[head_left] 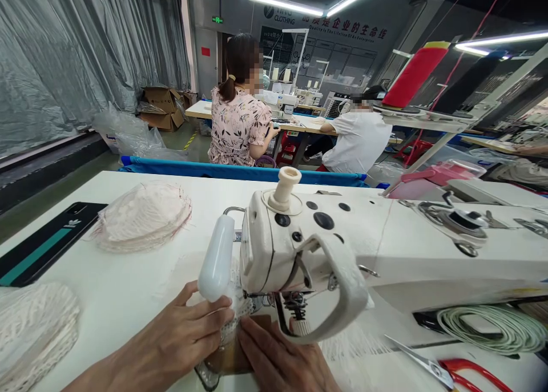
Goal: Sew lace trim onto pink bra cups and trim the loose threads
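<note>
My left hand (188, 329) is at the left of the sewing machine's needle area, its fingertips pinching the edge of a white lace piece (234, 306). My right hand (285, 358) lies palm down just right of it, fingers stretched out flat over the lace and a brown flat piece (231, 355). The white sewing machine head (274, 243) stands over both hands and hides the needle and part of the right fingers. A pale lamp-shaped attachment (217, 258) hangs at the machine's left side, directly above my left fingertips.
Stacked lace pieces (143, 215) lie on the white table, with another lace stack (36, 329) nearer. A phone (51, 238) is at left. Red-handled scissors (449, 369) and a coiled pale green cord (492, 329) sit at right. Two people work beyond the blue rail (240, 171).
</note>
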{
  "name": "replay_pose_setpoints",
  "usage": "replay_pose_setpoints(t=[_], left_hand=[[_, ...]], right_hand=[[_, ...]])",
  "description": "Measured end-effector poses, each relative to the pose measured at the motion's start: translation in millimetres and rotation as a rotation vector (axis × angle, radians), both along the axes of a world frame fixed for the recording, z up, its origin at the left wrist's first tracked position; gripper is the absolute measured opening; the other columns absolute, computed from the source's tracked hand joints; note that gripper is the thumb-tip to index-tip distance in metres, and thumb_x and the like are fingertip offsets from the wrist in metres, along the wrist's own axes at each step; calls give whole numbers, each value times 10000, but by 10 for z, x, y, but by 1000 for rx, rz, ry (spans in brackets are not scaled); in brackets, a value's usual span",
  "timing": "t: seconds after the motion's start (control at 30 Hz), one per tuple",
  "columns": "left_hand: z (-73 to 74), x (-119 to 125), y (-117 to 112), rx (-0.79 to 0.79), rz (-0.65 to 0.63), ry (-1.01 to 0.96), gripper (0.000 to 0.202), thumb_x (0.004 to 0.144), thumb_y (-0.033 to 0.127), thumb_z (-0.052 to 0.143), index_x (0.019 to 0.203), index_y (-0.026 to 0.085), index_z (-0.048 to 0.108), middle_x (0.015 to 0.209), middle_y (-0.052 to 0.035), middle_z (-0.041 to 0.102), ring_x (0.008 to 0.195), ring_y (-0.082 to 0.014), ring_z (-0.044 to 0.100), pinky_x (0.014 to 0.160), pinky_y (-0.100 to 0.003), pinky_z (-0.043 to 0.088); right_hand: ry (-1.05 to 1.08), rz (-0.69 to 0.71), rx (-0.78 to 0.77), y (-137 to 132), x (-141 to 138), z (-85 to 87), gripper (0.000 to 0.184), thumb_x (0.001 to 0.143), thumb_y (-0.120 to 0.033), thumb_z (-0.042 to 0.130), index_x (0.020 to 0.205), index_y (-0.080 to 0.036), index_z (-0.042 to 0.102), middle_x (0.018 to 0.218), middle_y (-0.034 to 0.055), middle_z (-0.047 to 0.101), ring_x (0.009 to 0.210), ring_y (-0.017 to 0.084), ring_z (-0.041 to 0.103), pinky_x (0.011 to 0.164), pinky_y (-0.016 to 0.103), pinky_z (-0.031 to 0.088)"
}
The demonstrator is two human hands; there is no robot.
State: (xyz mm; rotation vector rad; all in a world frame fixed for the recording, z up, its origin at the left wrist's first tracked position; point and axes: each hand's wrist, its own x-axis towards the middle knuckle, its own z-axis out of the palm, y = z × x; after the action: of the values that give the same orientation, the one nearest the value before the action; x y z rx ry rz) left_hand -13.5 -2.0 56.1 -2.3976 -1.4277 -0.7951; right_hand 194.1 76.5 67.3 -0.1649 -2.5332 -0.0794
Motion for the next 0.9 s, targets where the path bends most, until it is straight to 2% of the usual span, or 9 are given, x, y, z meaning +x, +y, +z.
replay_pose_setpoints(t=[0.1, 0.2, 0.33, 0.4, 0.5, 0.6, 0.67, 0.8, 0.9], left_hand=[[-3, -8, 16, -5, -26, -22, 426, 992, 113, 232, 768, 214, 580, 915, 32, 725, 904, -95, 632, 925, -312, 305], [80, -45, 3, 6, -73, -67, 376, 986, 138, 292, 732, 198, 562, 914, 28, 717, 855, -98, 626, 935, -318, 307], [158, -60, -39, -134, -79, -3, 206, 954, 193, 406, 863, 202, 590, 975, 7, 692, 860, -120, 614, 906, -316, 322], [96, -49, -55, -170, -44, 29, 182, 938, 291, 440, 1011, 204, 583, 1003, -20, 674, 809, -141, 611, 869, -325, 342], [-99, -34, -60, -120, 6, 41, 327, 944, 406, 367, 1136, 211, 545, 995, -42, 654, 705, -156, 589, 812, -335, 360], [-244, -36, -57, -94, 24, 44, 348, 946, 443, 334, 1145, 249, 544, 977, -28, 647, 726, -168, 585, 774, -324, 364], [-244, -40, -57, -96, 22, 56, 339, 951, 429, 336, 1152, 252, 543, 997, -27, 651, 792, -180, 590, 785, -323, 361], [-72, -19, -44, -77, -32, 40, 359, 986, 335, 287, 1132, 169, 570, 1051, -41, 675, 932, -163, 586, 867, -309, 320], [41, 18, -28, -61, -31, -24, 306, 945, 384, 432, 1098, 176, 597, 1048, -13, 701, 943, -146, 598, 865, -284, 319]], right_hand=[[6, -26, -10, -11, -3, -18, 576, 1005, -398, 146, 976, -140, 660, 978, 67, 709, 758, 171, 631, 680, 300, 421], [0, -45, -24, -24, -17, -34, 554, 1010, -360, 145, 981, -152, 658, 986, 55, 710, 766, 172, 636, 691, 299, 416], [95, -71, -3, -28, -13, -31, 539, 1012, -262, 130, 974, -170, 660, 989, 37, 712, 721, 160, 633, 680, 292, 413], [27, -58, 10, -25, 3, -43, 457, 1001, -215, 191, 1023, -173, 645, 1071, 41, 686, 731, 152, 629, 678, 280, 415], [11, -69, 40, -13, 4, -135, 352, 966, -153, 286, 1039, -185, 628, 1112, 40, 667, 749, 155, 625, 684, 284, 417], [159, -115, 61, 19, -22, -274, 387, 982, -233, 246, 995, -183, 629, 967, 54, 697, 728, 187, 616, 679, 330, 412], [160, -134, 56, 44, -20, -309, 460, 989, -334, 189, 1039, -170, 616, 912, 90, 683, 744, 213, 610, 670, 353, 414], [23, -132, 36, 79, 58, -167, 498, 975, -447, 204, 1132, -160, 580, 914, 113, 648, 765, 225, 603, 655, 351, 428], [-100, -103, 11, 84, 92, -98, 496, 969, -481, 244, 1126, -156, 584, 955, 99, 642, 775, 207, 601, 653, 328, 434]])
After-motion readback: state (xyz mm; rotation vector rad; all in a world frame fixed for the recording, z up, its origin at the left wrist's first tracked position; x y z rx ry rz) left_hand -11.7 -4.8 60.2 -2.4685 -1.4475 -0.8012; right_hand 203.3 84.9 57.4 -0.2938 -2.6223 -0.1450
